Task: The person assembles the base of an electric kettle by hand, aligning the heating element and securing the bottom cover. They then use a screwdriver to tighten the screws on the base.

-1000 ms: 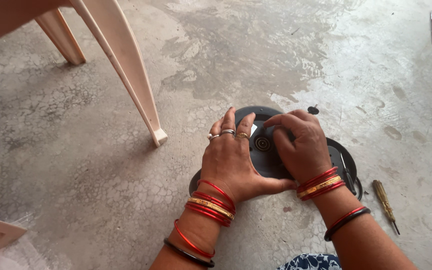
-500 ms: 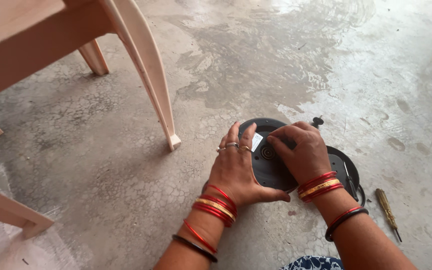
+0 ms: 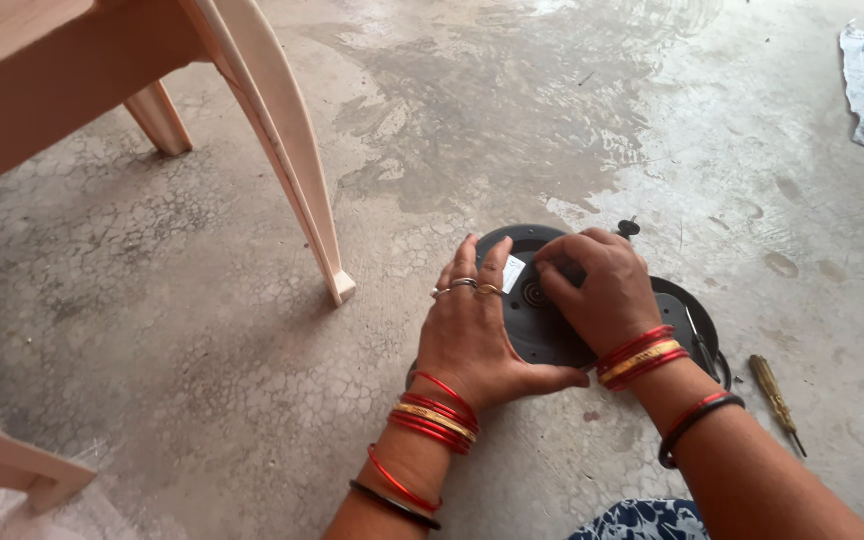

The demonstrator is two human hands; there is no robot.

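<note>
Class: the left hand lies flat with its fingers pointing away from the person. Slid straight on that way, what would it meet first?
The left hand already rests on the black disc. Beyond its fingertips lies only bare concrete floor; the chair leg seems off to the left, though depth is unclear.

Both forearms reach forward and down, wrists close together. The left hand (image 3: 472, 325) lies palm-down and flat, fingers stretched forward and held side by side, thumb swung out to the right toward the other wrist. The right hand (image 3: 602, 290) is hunched, knuckles up, fingers curled under and pointing left, their tips just beside the left hand's fingertips. Red and gold bangles ring both wrists, with a dark band further up each forearm, and rings on the left fingers.
</note>
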